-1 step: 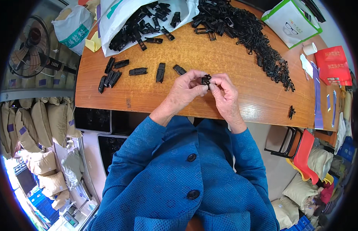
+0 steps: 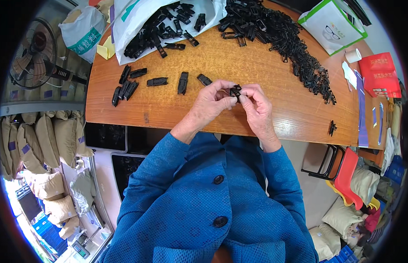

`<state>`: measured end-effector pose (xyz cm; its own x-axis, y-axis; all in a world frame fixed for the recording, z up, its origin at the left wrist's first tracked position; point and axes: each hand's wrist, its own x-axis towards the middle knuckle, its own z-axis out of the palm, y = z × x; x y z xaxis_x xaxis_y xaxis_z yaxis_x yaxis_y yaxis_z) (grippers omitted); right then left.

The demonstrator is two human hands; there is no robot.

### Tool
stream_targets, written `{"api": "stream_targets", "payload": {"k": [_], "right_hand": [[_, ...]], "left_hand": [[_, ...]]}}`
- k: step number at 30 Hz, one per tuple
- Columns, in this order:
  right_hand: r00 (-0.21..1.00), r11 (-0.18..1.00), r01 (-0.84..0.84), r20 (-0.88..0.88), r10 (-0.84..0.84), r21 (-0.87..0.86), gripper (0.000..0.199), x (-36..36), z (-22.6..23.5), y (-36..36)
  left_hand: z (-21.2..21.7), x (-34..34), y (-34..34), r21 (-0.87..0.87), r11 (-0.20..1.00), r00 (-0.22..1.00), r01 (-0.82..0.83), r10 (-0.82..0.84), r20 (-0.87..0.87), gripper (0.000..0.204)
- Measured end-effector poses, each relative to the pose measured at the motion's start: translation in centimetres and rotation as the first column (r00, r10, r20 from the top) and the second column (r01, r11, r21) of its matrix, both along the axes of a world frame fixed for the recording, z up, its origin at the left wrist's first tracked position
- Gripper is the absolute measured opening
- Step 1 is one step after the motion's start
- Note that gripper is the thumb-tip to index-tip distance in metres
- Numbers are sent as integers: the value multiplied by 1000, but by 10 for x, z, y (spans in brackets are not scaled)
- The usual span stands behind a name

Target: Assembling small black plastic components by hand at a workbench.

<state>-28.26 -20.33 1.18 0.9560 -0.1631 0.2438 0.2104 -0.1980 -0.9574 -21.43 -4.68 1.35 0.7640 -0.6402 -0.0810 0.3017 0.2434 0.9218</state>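
Note:
My left hand [image 2: 210,101] and my right hand [image 2: 258,109] meet above the front part of the wooden table [image 2: 191,109]. Between their fingertips they pinch a small black plastic part [image 2: 235,91], mostly covered by thumbs and forefingers. Just left of my fingers lies a black clip-like piece [image 2: 205,79]. Farther left rest another upright-lying piece [image 2: 182,83] and a sideways one [image 2: 157,81]. A cluster of several similar pieces [image 2: 124,90] is at the table's left end.
A white sack [image 2: 129,30] spills black pieces at the back left. A long heap of small black parts [image 2: 291,44] runs to the right. One loose part [image 2: 332,127] lies near the front right edge, by purple strips [image 2: 363,114]. A fan [image 2: 37,48] stands left.
My right fingers have shifted very slightly against the black plastic part. Everything else stays in place.

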Motion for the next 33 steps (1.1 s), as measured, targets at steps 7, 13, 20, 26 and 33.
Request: {"api": "stream_targets", "payload": {"k": [7,13,20,26,33], "right_hand": [[1000,995,-19,-18,21,98,5,5,-6,-5],[997,994,-10,-71,2,-108,6,14,0,1],[984,915,180,65,-168,-361,19,20,6,12],[963,937,213,-105,-250,-277,20,24,-6,-1],[953,954,232,-241,-184,189,25,24,-16,1]], "left_hand": [[-5,12,3,94,995,999,20,-17,-36,32],[-15,19,2,123,992,1000,-4,5,-14,31],[-10,21,-11,123,987,990,-100,111,-86,22],[14,101,10,408,662,346,-628,-231,909,18],[13,179,22,428,569,-35,-702,-628,777,27]]}}
